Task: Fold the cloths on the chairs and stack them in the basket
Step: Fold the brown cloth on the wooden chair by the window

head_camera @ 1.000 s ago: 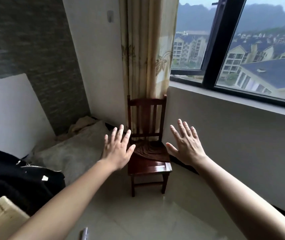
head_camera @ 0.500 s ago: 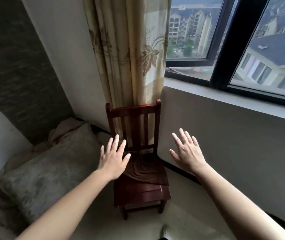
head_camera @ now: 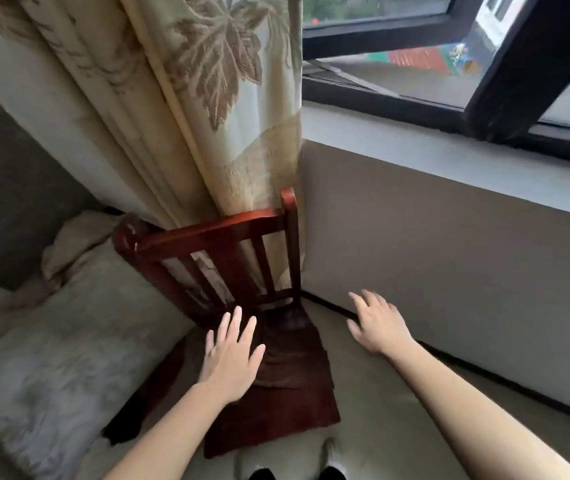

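Observation:
A dark brown cloth (head_camera: 292,355) lies crumpled on the seat of a red-brown wooden chair (head_camera: 214,230) standing in the corner under the window. My left hand (head_camera: 231,355) hovers over the cloth's left edge, fingers spread, holding nothing. To the right of the seat, in front of the grey wall, my right hand (head_camera: 379,325) is open too and a little blurred. No basket is in view.
A beige curtain (head_camera: 207,98) with leaf patterns hangs behind the chair back. A grey patterned cushion or bedding (head_camera: 51,358) lies on the floor at the left. The window sill (head_camera: 450,157) runs along the right wall. My shoe tips (head_camera: 294,472) show at the bottom.
I have stepped closer and the view has tilted down onto the chair. Both hands have come nearer the seat, the left now above the cloth.

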Motion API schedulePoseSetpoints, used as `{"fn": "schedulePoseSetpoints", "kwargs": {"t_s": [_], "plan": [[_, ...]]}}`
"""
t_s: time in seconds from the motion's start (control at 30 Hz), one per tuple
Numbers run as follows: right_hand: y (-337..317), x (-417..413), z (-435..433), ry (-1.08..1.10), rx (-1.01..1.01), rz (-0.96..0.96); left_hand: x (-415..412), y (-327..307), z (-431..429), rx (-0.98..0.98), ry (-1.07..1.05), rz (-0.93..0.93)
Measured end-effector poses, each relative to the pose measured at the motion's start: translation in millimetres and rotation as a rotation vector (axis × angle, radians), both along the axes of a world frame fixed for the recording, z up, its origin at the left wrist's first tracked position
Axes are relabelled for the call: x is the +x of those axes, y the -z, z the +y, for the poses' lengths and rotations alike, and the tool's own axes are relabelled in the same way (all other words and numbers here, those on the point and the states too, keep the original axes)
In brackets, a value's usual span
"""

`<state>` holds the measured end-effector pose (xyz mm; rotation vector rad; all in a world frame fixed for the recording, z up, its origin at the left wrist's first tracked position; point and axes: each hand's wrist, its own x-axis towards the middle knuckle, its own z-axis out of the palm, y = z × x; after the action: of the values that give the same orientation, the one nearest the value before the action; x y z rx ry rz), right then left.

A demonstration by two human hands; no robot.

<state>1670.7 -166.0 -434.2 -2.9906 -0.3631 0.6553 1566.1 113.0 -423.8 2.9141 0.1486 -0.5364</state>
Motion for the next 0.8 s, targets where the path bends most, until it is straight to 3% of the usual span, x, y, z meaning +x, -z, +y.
{"fn": "schedulePoseSetpoints", "kwargs": {"t_s": [0.23, 0.47, 0.67, 0.8], "plan": [[144.6, -11.8, 3.8, 0.388, 0.176, 0.323, 50.4, 131.9, -10.9, -0.078, 0.023, 0.068], [295.4, -49.6, 17.0, 1.129, 0.473, 0.585, 51.3, 271.9, -24.7, -0.100, 0.188, 0.110], [365.8, -82.3, 23.4, 1.314, 0.511, 0.730, 82.4, 338.3, -37.9, -0.049, 0.299, 0.053], [374.1, -80.3, 30.5, 1.446, 0.701, 0.795, 75.3, 357.7, -33.0, 0.012, 0.265, 0.038]]}}
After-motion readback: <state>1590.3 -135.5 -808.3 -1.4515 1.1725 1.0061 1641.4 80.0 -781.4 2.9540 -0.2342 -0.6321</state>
